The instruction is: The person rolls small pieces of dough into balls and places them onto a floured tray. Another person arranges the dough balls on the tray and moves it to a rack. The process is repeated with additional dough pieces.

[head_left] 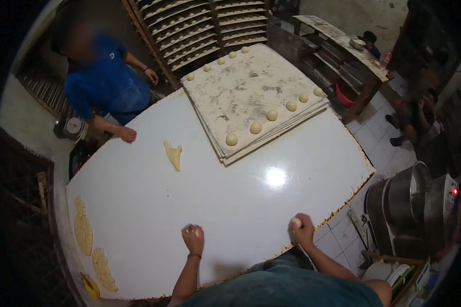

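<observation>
On the white table [230, 204], my left hand [193, 242] curls over a pale piece of dough, mostly hidden under the fingers. Farther right, close to the table's near edge, my right hand [305, 233] is cupped around a round dough ball [296, 222], whose left side shows. Between the hands lies bare white surface. Beyond them, a flat, irregular scrap of dough [173, 155] rests nearer the co-worker's side.
Stacked floured boards [251, 92] bear two rows of dough balls [231, 139]. Long dough slabs [83, 233] and a yellow-handled tool [90, 285] lie at the left edge. A co-worker in blue [107, 77] stands at far left. Racks [189, 30] rise behind; a metal mixer [402, 204] stands right.
</observation>
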A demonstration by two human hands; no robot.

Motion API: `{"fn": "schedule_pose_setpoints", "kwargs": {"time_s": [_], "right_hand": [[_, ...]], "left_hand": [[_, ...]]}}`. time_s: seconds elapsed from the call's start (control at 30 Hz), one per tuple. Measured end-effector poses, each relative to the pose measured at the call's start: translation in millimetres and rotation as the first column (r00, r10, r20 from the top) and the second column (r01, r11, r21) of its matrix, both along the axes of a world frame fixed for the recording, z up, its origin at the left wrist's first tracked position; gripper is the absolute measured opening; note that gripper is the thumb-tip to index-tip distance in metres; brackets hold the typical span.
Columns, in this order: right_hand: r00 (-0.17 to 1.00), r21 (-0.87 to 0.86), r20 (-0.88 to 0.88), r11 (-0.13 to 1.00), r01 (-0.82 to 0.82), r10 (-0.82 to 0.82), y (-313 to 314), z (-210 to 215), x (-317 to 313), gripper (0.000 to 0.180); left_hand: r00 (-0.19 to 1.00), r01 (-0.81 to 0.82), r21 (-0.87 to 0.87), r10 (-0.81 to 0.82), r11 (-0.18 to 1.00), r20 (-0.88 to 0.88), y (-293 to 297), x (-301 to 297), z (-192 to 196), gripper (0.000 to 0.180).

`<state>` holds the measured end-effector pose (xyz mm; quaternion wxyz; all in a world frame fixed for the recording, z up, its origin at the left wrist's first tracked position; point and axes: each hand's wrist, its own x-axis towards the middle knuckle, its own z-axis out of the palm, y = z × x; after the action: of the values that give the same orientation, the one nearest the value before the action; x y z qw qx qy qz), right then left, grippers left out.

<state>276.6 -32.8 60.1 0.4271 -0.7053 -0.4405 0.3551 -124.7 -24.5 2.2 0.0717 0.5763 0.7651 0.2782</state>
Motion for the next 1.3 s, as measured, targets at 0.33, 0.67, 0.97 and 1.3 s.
{"fn": "schedule_pose_setpoints", "kwargs": {"time_s": [0.33,0.67,0.97,1.3], "right_hand": [[0.822,0.122,-0.356,0.894,-0.431,0.445,339,30,0,0.043],[0.359,-0.066,0.710,0.566,-0.822,0.605,484,38,-70,0.058],[0.849,0.273,0.267,0.809,-0.521,0.457,333,57,39,0.036],[0.971,0.094,-0.033,0.968,-0.233,0.237,164,-2,64,0.018]], "left_hand": [[0.782,-0.542,0.128,0.442,0.831,0.440,28,79,-3,0.020],[0.357,-0.502,-0.076,0.286,0.862,0.889,193,104,105,0.027],[0.949,0.306,-0.013,-0.304,0.952,0.078,416,129,98,0.045],[0.905,-0.096,0.164,0.017,0.982,0.426,176,91,71,0.043]]}}
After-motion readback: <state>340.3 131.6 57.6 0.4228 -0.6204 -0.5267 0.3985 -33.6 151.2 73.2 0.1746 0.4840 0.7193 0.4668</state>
